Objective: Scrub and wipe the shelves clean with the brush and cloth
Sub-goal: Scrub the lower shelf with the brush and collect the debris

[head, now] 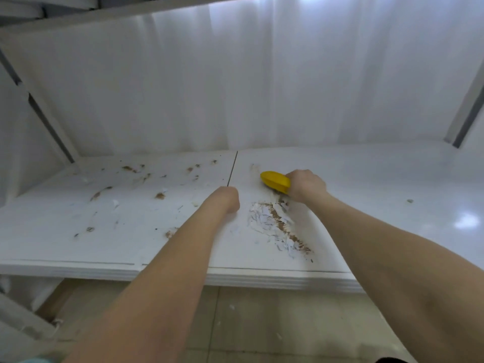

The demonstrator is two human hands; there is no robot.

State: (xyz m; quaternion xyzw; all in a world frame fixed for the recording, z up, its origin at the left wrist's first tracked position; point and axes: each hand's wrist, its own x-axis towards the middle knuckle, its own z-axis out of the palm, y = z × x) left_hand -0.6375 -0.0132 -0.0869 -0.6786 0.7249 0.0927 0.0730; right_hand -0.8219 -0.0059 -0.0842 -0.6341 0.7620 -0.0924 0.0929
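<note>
Gripping the yellow brush just right of the shelf seam, the right hand is scrubbing. The left hand is resting at the seam, fingers tucked under, its hold unclear. Brown debris left of the seam is waiting, and wiping looks undone.

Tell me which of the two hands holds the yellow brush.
The right hand grips the yellow brush on the shelf; the left hand is curled, with nothing seen in it.
</note>
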